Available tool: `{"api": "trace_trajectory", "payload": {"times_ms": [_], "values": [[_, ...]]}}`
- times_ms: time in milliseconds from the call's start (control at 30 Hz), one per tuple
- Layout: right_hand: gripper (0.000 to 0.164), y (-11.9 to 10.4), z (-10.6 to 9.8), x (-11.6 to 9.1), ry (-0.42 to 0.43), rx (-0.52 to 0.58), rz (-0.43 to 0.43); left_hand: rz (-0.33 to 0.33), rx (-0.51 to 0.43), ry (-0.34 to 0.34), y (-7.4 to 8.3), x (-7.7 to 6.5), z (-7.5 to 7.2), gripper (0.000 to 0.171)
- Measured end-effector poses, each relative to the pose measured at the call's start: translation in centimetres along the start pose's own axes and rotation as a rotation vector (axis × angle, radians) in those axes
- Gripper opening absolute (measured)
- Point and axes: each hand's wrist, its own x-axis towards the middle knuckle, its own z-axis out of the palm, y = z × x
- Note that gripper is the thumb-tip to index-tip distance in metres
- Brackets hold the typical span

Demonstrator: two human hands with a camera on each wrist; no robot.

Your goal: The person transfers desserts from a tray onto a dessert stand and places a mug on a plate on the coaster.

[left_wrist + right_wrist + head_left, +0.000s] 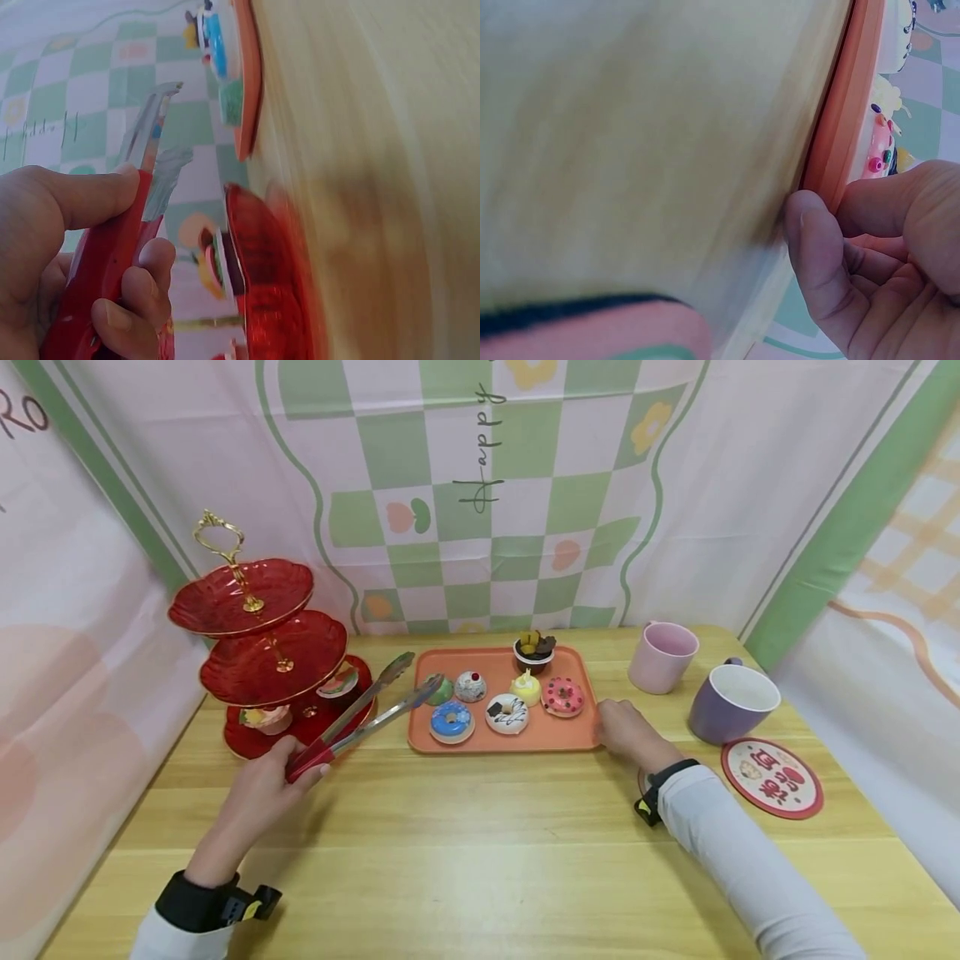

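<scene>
My left hand [262, 789] grips the red handles of metal tongs [352, 718], whose two arms are spread apart with nothing between the tips. The tips reach toward the left end of an orange tray [517, 742]. My right hand [626, 728] pinches the tray's right edge, as the right wrist view also shows. On the tray lie a blue donut [452, 721], a white donut [507, 714], a pink donut [562, 696], a dark cupcake [534, 652] and several small round pastries. A red three-tier stand [273, 652] rises beside the left hand, with two cupcakes on its bottom tier.
A pink mug [662, 658] and a purple mug [731, 703] stand on the right of the wooden table [480, 852]. A round coaster [772, 778] lies before them; another is partly hidden under the right wrist. Patterned cloth [480, 527] hangs behind the table.
</scene>
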Motion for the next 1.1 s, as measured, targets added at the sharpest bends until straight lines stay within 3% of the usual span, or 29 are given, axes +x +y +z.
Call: {"api": "trace_trajectory", "payload": {"times_ms": [467,833,1100], "values": [[0.011,-0.2,0.3,-0.1,0.004,-0.002,0.016,-0.011,-0.058,-0.062,3.8,3.2,2.0,0.032],[0.008,-0.3,0.1,0.0,-0.021,-0.006,0.041,-0.022,-0.057,-0.088,5.3,5.0,3.3,0.034],[0.019,-0.4,0.1,0.2,0.005,-0.074,-0.007,-0.021,-0.079,-0.127,6.5,6.4,4.4,0.032]]}}
